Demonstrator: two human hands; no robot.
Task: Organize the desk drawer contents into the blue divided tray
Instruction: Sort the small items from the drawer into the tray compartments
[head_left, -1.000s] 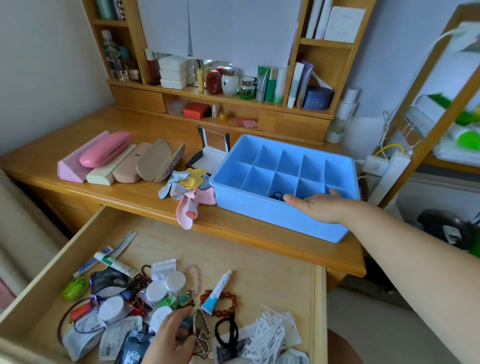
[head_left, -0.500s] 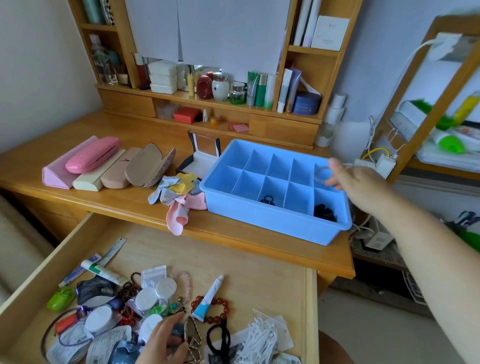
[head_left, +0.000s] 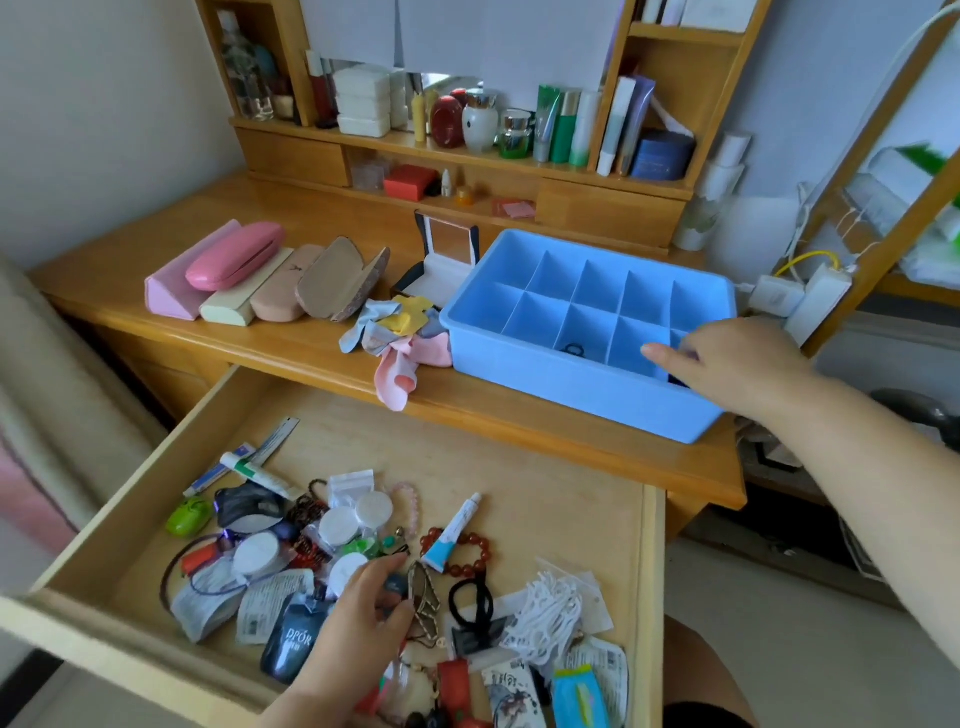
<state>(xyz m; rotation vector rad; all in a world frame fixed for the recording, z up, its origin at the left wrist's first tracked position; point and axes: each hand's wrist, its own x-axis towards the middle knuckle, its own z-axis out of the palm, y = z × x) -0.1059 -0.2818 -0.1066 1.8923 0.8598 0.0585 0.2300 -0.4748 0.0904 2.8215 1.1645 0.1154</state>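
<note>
The blue divided tray (head_left: 566, 387) stands on the desk at the right. A black hair tie (head_left: 574, 349) lies in its front middle compartment. My right hand (head_left: 732, 358) hovers palm down over the front right compartment, fingers stretched left, with nothing visible in it; something dark shows under it. The open wooden drawer (head_left: 545, 483) below holds a clutter of tubes, round white cases, bead bracelets and hair ties. My left hand (head_left: 358, 623) is in that clutter, fingers and thumb closed around a small dark item (head_left: 397, 586) beside a gold hair clip (head_left: 423, 597).
Several glasses cases (head_left: 249, 280) lie in a row on the desk at the left. Coloured cloths (head_left: 395, 332) and an open mirror box (head_left: 447, 249) sit against the tray's left side. Cosmetics fill the back shelf (head_left: 467, 156). A power strip (head_left: 800, 296) is right of the tray.
My right hand moved from the tray's back right corner to the front right compartment, and the clear ring it held is no longer seen. My left hand stayed in the drawer clutter.
</note>
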